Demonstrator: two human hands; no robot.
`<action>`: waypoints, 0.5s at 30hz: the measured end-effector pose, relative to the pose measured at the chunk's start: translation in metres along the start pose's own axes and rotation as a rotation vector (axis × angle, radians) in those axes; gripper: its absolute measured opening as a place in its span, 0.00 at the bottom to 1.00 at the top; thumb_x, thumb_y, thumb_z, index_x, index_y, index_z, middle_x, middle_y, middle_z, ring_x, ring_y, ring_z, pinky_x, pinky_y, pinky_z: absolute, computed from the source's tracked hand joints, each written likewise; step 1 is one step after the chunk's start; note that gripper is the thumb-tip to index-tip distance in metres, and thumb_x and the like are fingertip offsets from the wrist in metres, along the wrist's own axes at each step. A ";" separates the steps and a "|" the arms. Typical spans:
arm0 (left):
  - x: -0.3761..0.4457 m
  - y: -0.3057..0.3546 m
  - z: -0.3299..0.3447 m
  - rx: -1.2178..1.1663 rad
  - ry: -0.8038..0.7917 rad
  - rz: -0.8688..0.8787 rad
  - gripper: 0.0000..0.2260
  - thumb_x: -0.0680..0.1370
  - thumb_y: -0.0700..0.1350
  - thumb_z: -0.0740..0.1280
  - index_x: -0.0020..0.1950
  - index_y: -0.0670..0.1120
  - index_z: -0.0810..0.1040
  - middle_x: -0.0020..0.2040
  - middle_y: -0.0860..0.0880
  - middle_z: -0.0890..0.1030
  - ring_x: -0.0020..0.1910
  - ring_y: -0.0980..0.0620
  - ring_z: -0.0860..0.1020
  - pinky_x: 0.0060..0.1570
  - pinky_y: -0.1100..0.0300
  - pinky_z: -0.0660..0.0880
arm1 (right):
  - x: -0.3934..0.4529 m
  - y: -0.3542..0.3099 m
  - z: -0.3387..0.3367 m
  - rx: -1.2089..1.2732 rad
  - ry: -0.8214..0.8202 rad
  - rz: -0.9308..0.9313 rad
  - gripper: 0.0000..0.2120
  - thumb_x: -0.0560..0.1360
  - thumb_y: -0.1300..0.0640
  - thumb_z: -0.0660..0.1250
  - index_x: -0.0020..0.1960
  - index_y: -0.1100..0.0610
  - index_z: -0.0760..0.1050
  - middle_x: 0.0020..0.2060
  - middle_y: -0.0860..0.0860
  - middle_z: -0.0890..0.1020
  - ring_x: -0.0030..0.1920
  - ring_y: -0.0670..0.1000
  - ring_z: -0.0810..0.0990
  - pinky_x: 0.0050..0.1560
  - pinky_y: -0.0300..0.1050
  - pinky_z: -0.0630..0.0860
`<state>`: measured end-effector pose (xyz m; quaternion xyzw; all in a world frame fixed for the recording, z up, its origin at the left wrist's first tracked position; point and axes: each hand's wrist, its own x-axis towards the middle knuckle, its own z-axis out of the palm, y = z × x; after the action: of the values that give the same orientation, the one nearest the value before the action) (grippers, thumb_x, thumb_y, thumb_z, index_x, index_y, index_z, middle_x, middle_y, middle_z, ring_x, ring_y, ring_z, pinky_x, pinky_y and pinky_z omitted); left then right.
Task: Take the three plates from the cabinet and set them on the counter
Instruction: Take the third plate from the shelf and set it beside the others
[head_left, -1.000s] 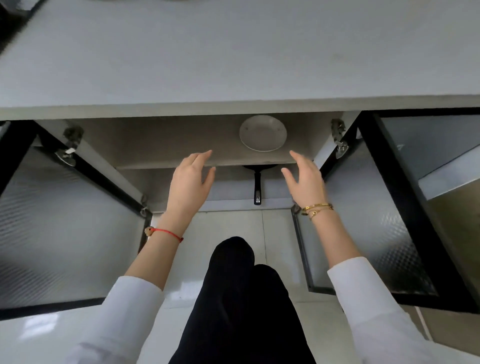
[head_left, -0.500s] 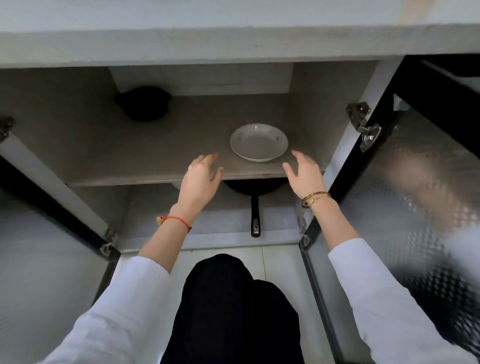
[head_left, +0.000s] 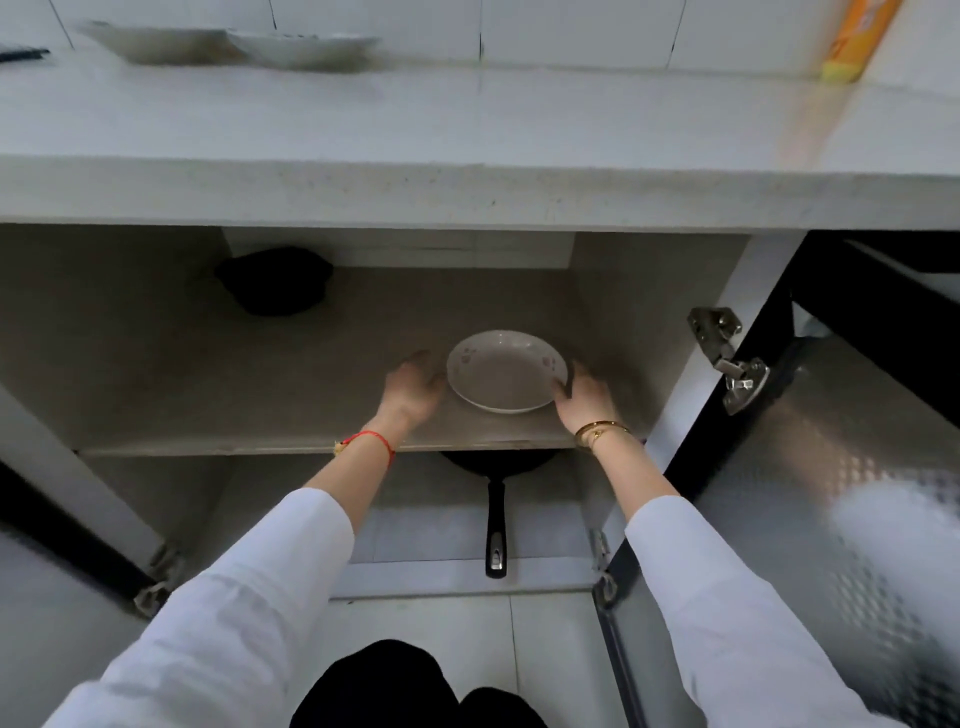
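A white plate (head_left: 506, 371) with small flower marks lies on the cabinet's upper shelf (head_left: 260, 405), right of the middle. My left hand (head_left: 413, 387) is on the shelf just left of the plate's rim, fingers apart. My right hand (head_left: 582, 397) is at the plate's right rim with its fingertips touching the edge; I cannot see a firm grip. Two more white plates (head_left: 156, 44) (head_left: 306, 49) sit side by side at the back left of the counter (head_left: 467, 119).
A black pot (head_left: 275, 280) stands at the shelf's back left. A frying pan with a black handle (head_left: 496, 525) lies on the lower shelf, under the plate. Both cabinet doors stand open; the right door (head_left: 831, 493) is close to my right arm. A yellow-orange package (head_left: 857, 36) leans at the counter's far right.
Both hands have reached forward into the cabinet and now flank the plate on the shelf. My view has tilted up, so the counter with two plates shows.
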<state>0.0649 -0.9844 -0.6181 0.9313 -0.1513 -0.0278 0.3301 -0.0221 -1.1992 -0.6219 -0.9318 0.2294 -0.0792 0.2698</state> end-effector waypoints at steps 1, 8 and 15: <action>0.006 0.000 0.003 -0.012 -0.012 -0.022 0.22 0.81 0.46 0.61 0.74 0.40 0.66 0.73 0.40 0.69 0.71 0.41 0.69 0.66 0.57 0.65 | 0.005 0.001 0.003 -0.003 0.002 0.004 0.24 0.80 0.51 0.57 0.71 0.63 0.60 0.66 0.63 0.71 0.65 0.64 0.71 0.61 0.54 0.70; 0.027 -0.004 0.025 0.074 -0.122 -0.024 0.21 0.82 0.46 0.58 0.73 0.39 0.65 0.71 0.38 0.70 0.69 0.39 0.70 0.66 0.54 0.65 | 0.029 0.016 0.019 -0.079 -0.026 0.020 0.24 0.80 0.53 0.57 0.71 0.66 0.59 0.68 0.63 0.68 0.68 0.63 0.65 0.68 0.53 0.62; 0.028 -0.006 0.038 -0.116 -0.147 -0.016 0.19 0.80 0.38 0.60 0.71 0.42 0.70 0.69 0.41 0.74 0.68 0.40 0.72 0.65 0.53 0.69 | 0.032 0.021 0.029 0.021 -0.040 0.003 0.18 0.80 0.57 0.56 0.68 0.62 0.67 0.64 0.62 0.75 0.62 0.64 0.73 0.61 0.50 0.69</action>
<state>0.0874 -1.0111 -0.6499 0.9074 -0.1657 -0.1072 0.3711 0.0062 -1.2168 -0.6567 -0.9300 0.2245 -0.0623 0.2843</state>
